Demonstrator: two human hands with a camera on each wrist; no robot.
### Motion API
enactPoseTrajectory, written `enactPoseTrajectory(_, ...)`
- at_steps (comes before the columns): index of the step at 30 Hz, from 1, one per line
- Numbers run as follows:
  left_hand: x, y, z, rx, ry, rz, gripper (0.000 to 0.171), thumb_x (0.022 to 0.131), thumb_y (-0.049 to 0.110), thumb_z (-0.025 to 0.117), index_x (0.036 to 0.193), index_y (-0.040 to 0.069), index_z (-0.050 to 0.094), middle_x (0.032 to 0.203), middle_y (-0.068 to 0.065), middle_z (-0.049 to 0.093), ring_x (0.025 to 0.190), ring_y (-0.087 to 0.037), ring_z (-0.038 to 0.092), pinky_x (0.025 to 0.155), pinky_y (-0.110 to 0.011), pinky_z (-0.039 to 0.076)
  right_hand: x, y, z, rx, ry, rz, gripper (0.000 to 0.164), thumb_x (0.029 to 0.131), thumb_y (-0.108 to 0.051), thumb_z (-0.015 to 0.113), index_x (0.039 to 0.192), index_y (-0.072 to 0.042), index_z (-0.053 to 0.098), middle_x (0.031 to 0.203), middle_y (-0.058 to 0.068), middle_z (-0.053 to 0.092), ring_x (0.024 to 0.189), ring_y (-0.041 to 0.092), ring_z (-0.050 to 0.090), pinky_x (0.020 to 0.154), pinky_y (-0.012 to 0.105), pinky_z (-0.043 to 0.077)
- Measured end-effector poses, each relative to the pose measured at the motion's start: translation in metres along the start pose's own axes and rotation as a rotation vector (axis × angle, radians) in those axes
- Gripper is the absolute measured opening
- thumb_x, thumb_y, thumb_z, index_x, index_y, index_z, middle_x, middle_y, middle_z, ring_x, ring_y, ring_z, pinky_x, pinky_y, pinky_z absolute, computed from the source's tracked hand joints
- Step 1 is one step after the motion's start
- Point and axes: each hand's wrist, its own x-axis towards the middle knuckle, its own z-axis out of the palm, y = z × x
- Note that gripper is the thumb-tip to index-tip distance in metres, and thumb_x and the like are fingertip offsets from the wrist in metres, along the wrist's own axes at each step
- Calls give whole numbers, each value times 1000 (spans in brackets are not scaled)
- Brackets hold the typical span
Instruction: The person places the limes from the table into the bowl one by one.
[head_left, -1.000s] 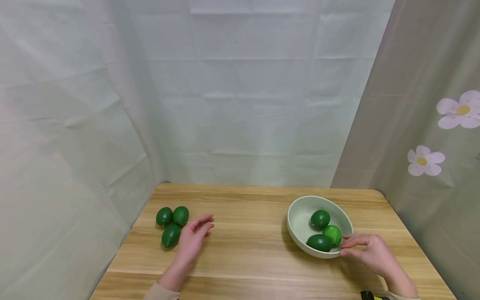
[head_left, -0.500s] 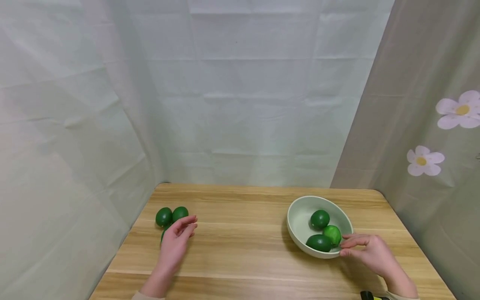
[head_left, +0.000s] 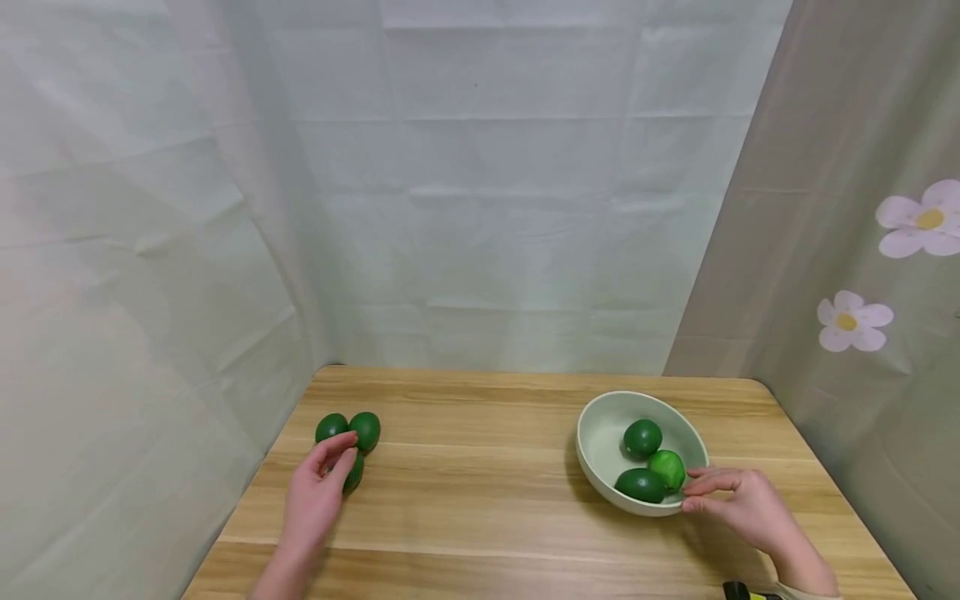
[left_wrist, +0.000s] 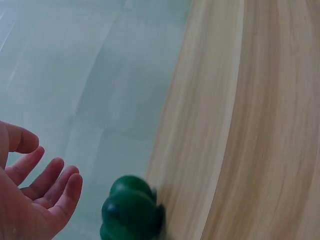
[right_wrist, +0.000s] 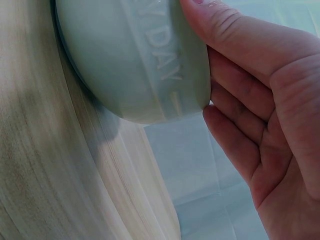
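My left hand (head_left: 315,490) is at the near side of three dark green, avocado-like fruits on the left of the table. Two of them, the left fruit (head_left: 331,426) and the right fruit (head_left: 366,430), lie just beyond my fingers. The nearest fruit (head_left: 354,472) is partly hidden behind the thumb. In the left wrist view the fingers (left_wrist: 47,185) are loosely bent and hold nothing. On the right, my right hand (head_left: 742,508) pinches the rim of a pale green bowl (head_left: 597,429), thumb outside. Inside lie two dark green fruits (head_left: 640,485) and a brighter green lime-like fruit (head_left: 667,470).
The wooden table (head_left: 480,492) has a back edge against a pale curtain (head_left: 495,208). Raised letters show on the bowl's outer wall in the right wrist view. A black and yellow item (head_left: 738,591) sits by the right wrist.
My left hand has moved left, from the right of the three fruits to their near side, its fingertips now overlapping them. The right hand and the bowl stay in place.
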Motion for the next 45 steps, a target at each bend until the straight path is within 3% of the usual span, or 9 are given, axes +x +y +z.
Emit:
enactPoseTrajectory(5,2,-2,-11,56,49,-3,34,108,16,65,139,3,67,137,-16,66,113,0,59,87,-8,47,0,0,0,4,5,-5,18,73,-25,100,83,-30,86,100,-3,82,103,1,71,91,0,35)
enactPoseTrajectory(11,2,-7,-18,168,63,1,38,103,12,72,140,4,68,137,-20,66,125,-30,62,80,-4,45,0,0,0,-3,7,-8,18,72,-26,100,83,-30,86,100,-4,82,103,2,71,91,0,36)
enactPoseTrajectory(15,4,-13,-20,244,28,20,44,99,12,77,140,2,67,140,-25,62,126,-41,62,78,-8,47,0,-1,-1,-2,0,1,17,73,-26,99,83,-31,86,101,-3,82,103,1,71,90,0,36)
enactPoseTrajectory(24,6,-25,-24,339,-39,-16,50,97,18,80,143,3,65,143,-25,60,124,-42,63,83,-22,52,0,0,-1,-6,-10,-2,17,74,-27,99,84,-30,86,102,-1,82,103,2,71,90,1,37)
enactPoseTrajectory(28,7,-29,-25,367,-44,-21,52,97,20,80,143,3,65,143,-26,60,125,-42,62,92,-37,52,1,0,-1,-7,-11,-7,17,74,-27,99,84,-30,86,101,-2,82,104,3,72,91,1,37)
enactPoseTrajectory(34,8,-32,-25,373,-58,-24,54,96,19,82,143,0,64,144,-29,60,127,-45,60,105,-59,44,1,0,-2,0,-12,-3,16,74,-26,99,84,-30,86,101,-1,82,103,2,71,91,1,36)
enactPoseTrajectory(45,10,-39,-25,367,-100,-63,59,97,18,80,148,-3,58,149,-33,54,128,-48,59,108,-64,43,-1,1,0,-5,-8,2,16,74,-27,99,84,-31,86,101,0,82,102,2,71,90,1,37)
